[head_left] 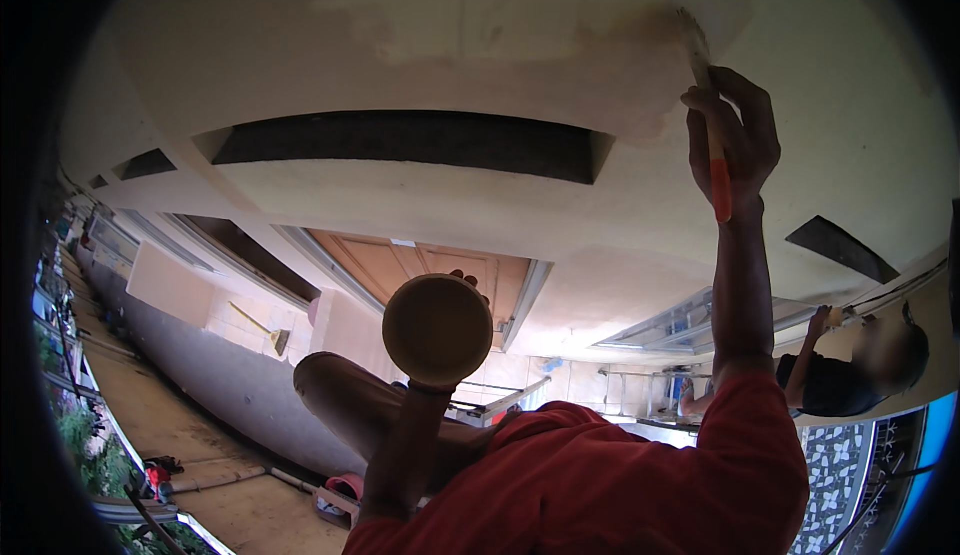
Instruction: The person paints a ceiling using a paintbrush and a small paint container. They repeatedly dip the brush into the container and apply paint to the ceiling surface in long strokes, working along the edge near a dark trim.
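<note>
My right hand (pixel 738 140) is raised to the upper right, closed around a paintbrush (pixel 719 180) with a pale handle and a red-orange end. The brush's bristles point up and meet the pale wall (pixel 560 75), beside a darker, damp-looking patch (pixel 645 40). Lower and to the left, my left hand (pixel 470 278) holds a round, pale container (pixel 438 330) from beneath. Most of that hand is hidden behind the container; a few fingertips show past its far rim. What the container holds is too dim to make out.
A long dark opening (pixel 400 140) runs across the wall, with a wooden door (pixel 480 265) below it. At the right, another person (pixel 850 370) in dark clothing works near the wall. A broom (pixel 275 337) and a metal ladder (pixel 520 400) stand below. Plants (pixel 85 455) grow at the lower left.
</note>
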`<act>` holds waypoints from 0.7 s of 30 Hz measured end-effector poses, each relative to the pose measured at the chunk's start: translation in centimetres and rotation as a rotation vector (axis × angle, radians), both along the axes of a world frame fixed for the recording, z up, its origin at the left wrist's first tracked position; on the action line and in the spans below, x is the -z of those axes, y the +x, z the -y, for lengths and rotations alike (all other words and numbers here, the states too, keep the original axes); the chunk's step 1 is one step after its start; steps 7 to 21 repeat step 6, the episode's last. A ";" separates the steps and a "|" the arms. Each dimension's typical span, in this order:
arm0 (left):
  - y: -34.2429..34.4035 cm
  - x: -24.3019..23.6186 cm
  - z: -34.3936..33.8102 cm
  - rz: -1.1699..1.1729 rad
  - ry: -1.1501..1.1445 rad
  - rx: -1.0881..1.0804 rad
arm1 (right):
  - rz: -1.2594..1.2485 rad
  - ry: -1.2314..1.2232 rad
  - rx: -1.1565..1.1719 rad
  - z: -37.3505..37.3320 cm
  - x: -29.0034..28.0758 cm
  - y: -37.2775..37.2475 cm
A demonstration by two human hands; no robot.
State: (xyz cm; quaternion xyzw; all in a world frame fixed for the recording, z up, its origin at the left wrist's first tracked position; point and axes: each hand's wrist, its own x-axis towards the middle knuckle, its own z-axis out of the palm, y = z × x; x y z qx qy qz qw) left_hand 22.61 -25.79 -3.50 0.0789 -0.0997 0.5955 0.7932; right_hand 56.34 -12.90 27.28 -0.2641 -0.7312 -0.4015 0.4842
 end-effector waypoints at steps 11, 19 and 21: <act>0.3 -0.8 -0.3 0.010 0.055 0.008 | 0.353 -0.104 0.121 -2.2 8.3 -3.5; 0.3 -0.8 -0.3 0.010 0.055 0.008 | 0.353 -0.104 0.121 -2.2 8.3 -3.5; 0.3 -0.8 -0.3 0.010 0.055 0.008 | 0.353 -0.104 0.121 -2.2 8.3 -3.5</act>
